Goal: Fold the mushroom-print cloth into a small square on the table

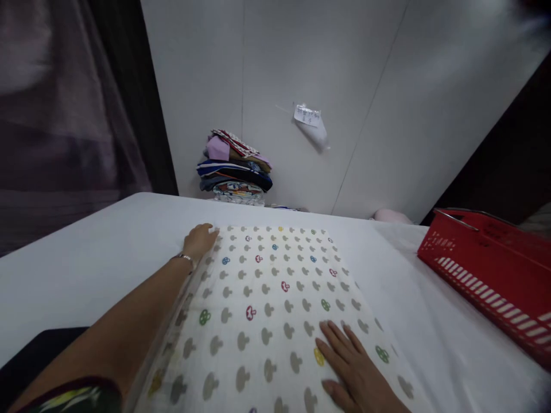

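Note:
A white cloth printed with grey and coloured mushrooms lies spread in a long rectangle on the white table. My left hand is at its far left corner, fingers touching the edge; a bracelet circles that wrist. The fingers there are partly bent and their tips meet the cloth, but whether they grip it I cannot make out. Nearer to me, my right hand lies flat on the right part of the cloth, its fingers spread.
A red plastic basket stands on the table at right. Folded fabrics are piled by the back wall. A paper label hangs on the wall. A dark object lies at lower left, beside my left arm.

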The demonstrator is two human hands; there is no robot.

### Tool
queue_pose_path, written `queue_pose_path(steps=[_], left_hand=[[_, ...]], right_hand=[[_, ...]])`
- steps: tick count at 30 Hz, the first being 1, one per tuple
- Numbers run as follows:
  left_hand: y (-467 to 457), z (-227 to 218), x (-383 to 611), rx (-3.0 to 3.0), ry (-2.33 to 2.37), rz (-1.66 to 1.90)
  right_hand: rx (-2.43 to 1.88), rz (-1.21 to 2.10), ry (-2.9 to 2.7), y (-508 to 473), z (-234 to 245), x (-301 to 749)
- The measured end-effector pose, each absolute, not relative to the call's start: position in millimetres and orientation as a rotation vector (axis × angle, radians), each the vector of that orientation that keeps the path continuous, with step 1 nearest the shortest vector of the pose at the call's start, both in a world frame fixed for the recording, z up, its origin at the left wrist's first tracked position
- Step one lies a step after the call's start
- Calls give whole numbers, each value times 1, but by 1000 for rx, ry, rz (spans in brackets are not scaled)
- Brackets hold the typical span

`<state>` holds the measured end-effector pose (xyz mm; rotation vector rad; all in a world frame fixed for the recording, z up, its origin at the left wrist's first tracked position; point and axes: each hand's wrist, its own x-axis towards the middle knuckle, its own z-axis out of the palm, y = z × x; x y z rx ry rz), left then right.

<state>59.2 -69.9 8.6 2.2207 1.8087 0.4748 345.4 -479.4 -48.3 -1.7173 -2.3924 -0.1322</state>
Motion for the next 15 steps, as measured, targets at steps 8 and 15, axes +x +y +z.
queue_pose_path(steps=[8,15], left_hand=[[-226,6,6,2609,1034,475],[-366,-36,-107,2691,818,730]], right_hand=[[-1765,387,-2069,-486,-19,352],[-1867,219,-1863,-576,-27,430]])
